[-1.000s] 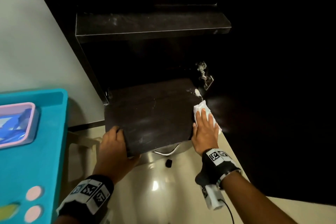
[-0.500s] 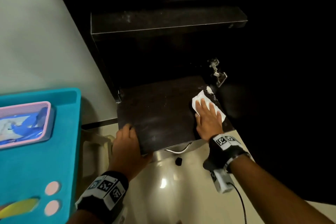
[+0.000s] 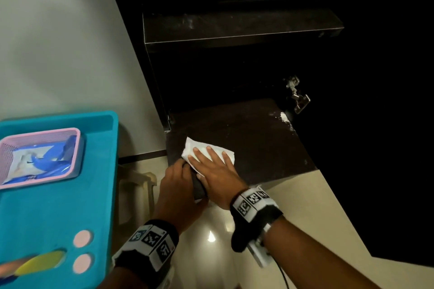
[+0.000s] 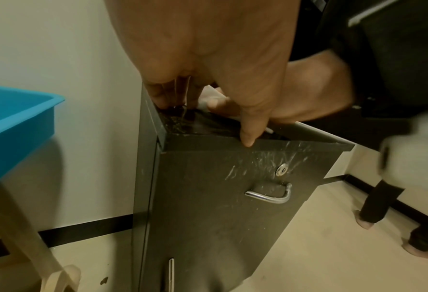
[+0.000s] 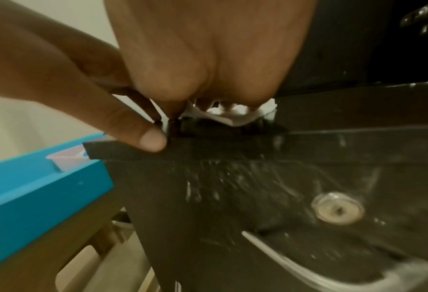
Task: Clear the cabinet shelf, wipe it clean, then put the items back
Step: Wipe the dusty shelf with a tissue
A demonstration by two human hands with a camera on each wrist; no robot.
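Observation:
The dark cabinet shelf (image 3: 258, 143) is bare apart from a white wipe (image 3: 191, 150) near its front left corner. My right hand (image 3: 211, 159) lies flat on the wipe with straight fingers and presses it down; in the right wrist view the wipe (image 5: 230, 118) bulges out under the palm. My left hand (image 3: 178, 178) grips the shelf's front edge right beside it, fingers over the top, thumb (image 4: 250, 134) on the front face. White residue (image 3: 284, 117) marks the back right corner.
A teal tray (image 3: 58, 206) stands at the left with a pink basket (image 3: 40, 134) holding a blue and white packet (image 3: 42, 159). An upper shelf (image 3: 234, 26) overhangs. A metal hinge (image 3: 297, 96) sticks out at the right. Below is a drawer front with a handle (image 4: 270, 195).
My right hand has slid the wipe from the shelf's right side across to the front left, up against my left hand. The left hand keeps its grip on the edge.

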